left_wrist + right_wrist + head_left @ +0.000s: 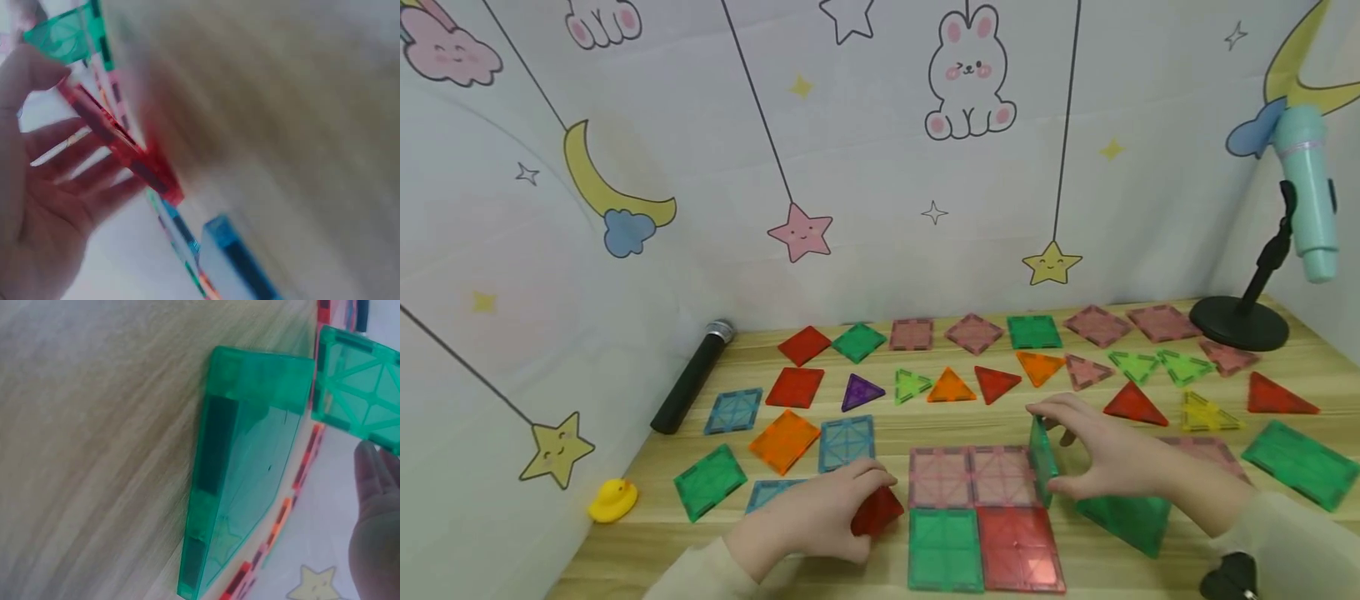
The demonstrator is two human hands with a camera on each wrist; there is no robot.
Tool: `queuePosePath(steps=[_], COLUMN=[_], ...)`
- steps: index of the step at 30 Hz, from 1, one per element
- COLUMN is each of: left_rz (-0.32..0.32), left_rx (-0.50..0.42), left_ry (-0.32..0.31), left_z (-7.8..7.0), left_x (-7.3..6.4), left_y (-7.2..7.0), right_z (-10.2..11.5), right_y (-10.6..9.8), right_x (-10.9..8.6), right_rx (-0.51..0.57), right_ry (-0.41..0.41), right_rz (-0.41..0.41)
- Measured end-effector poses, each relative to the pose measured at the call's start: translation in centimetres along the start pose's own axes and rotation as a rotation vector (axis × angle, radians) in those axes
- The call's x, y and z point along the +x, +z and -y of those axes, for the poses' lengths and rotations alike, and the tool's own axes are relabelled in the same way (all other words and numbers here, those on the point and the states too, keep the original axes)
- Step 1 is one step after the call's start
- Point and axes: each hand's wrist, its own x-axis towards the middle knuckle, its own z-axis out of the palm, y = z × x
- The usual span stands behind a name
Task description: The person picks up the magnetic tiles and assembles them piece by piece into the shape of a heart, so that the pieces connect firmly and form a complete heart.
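Tile (1042,462) upright right of pink pair (972,477), our right hand (1108,450) pinching; left of pair, left hand (822,512) grips tilted red tile (877,512).

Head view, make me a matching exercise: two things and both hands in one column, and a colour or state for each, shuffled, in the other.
Column one:
1. toy duck
2. left hand
3. pale blue microphone
4. right hand

Column two:
A. holds a green tile upright
B. held by a black stand
C. yellow
D. grips a red tile

Pairs: 1-C, 2-D, 3-B, 4-A
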Motion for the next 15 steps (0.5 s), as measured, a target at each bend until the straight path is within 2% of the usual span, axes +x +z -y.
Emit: queuePosePath(steps=[3, 7, 11, 15], left_rz=[-0.106, -0.322, -0.507, -0.608], left_rx=[-0.032, 0.079, 0.224, 0.269], left_ry=[0.031, 0.099, 0.152, 0.217], left_z=[-0.1, 0.0, 0.0, -0.8], left_x=[-0.2, 0.3, 1.8, 4.0], left_y=[-0.8, -1.5, -2.1, -3.2], right_z=[-0.1, -0.1, -0.2, -0.1], right_y=[0.0, 0.0, -0.1, -0.1], right_x=[-0.1, -0.1, -0.1, -0.1], right_rx=[0.003, 0.003, 0.006, 0.006], right_ry=[-0.001, -0.002, -0.003, -0.008], right_rz=[-0.004, -0.007, -0.008, -0.012])
